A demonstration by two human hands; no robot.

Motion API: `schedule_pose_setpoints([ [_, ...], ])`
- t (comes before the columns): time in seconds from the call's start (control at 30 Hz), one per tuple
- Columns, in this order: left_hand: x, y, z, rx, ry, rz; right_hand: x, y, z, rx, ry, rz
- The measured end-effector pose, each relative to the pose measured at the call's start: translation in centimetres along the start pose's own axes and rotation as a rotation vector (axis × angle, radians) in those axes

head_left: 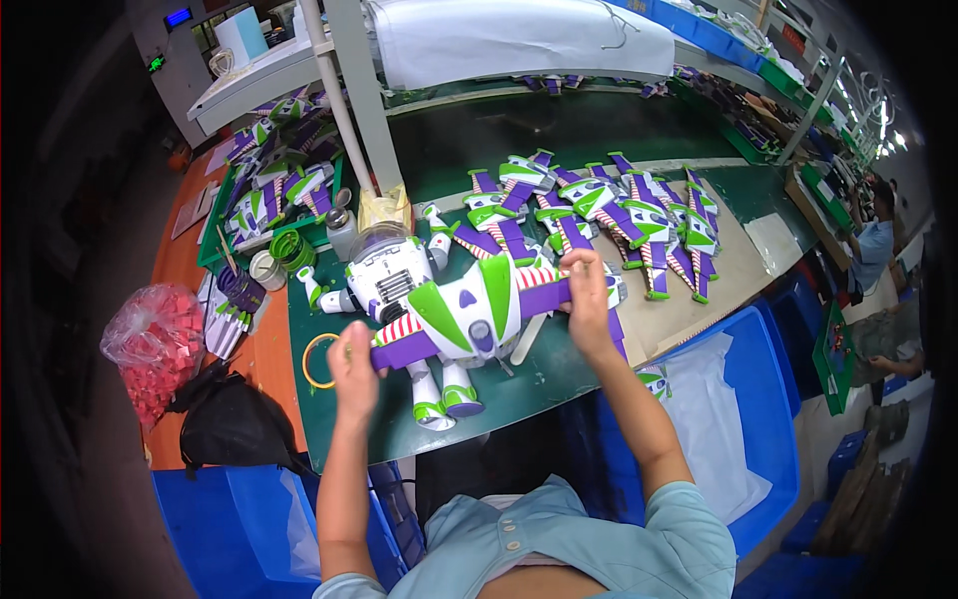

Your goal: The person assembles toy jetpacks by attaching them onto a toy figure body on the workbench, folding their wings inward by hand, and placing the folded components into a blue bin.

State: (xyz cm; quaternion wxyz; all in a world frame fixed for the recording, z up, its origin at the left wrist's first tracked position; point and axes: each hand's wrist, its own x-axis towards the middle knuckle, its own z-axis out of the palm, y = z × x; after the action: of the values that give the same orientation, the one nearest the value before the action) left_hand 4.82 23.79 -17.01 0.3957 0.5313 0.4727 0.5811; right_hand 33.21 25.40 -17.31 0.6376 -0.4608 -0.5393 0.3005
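A toy winged backpack (461, 311), white and green with purple, red-striped wings, is stretched between my two hands above the bench. My left hand (354, 367) closes on its left wing tip, fingers and thumb pinching the purple edge. At the other end, my right hand (589, 295) grips the right wing. Beneath and behind the wing piece lies a white toy astronaut figure (391, 272) with a clear dome, its green-and-white feet toward me. The wing piece covers the figure's middle. A pale flat stick (529, 337) shows beside it.
Several more winged backpacks (649, 222) are heaped on the right, others in a green crate (225, 250) on the left. Paint pots (291, 250), a tape ring (320, 361), a bag of red pieces (155, 344) and a black bag (239, 424) lie left. Blue bins (768, 439) flank me.
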Motion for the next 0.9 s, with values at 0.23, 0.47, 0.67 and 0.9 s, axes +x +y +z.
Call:
schedule_pose_setpoints([
  [0.23, 1.0, 1.9, -3.9, 0.049, 0.025, -0.026, 3.5, -3.6, 0.1, -0.441, -0.190, -0.378],
  [0.47, 1.1, 1.4, -2.6, -0.047, -0.031, 0.056, 2.0, -8.3, 7.4, -0.338, -1.062, 0.033],
  [0.67, -0.8, 1.4, 2.6, -0.587, -0.123, -0.035, -2.1, -5.3, 9.2, 0.351, -0.432, 0.290],
  [0.9, -2.3, 0.5, 3.5, -0.972, 0.218, -0.149, 0.0, -5.4, 9.8, -0.107, -0.730, -0.107],
])
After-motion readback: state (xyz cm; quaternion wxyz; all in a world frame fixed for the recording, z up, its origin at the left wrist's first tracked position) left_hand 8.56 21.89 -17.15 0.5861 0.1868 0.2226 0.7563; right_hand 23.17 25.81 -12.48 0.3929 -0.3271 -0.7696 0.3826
